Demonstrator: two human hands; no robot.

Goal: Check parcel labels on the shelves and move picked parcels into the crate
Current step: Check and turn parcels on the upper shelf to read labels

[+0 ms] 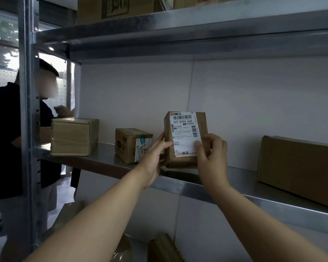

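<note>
A small brown parcel (186, 129) with a white shipping label facing me stands upright over the metal shelf (102, 161). My left hand (155, 157) grips its lower left edge, thumb on the front. My right hand (212, 154) holds its lower right side, with the thumb pressed on the label's bottom corner. No crate shows in the head view.
Two brown boxes sit on the same shelf to the left: a plain taped box (74, 136) and a smaller printed box (133, 145). A long flat carton (299, 169) lies at the right. More parcels (163, 248) rest on the shelf below. A person in dark clothes (6, 138) stands beyond the left upright.
</note>
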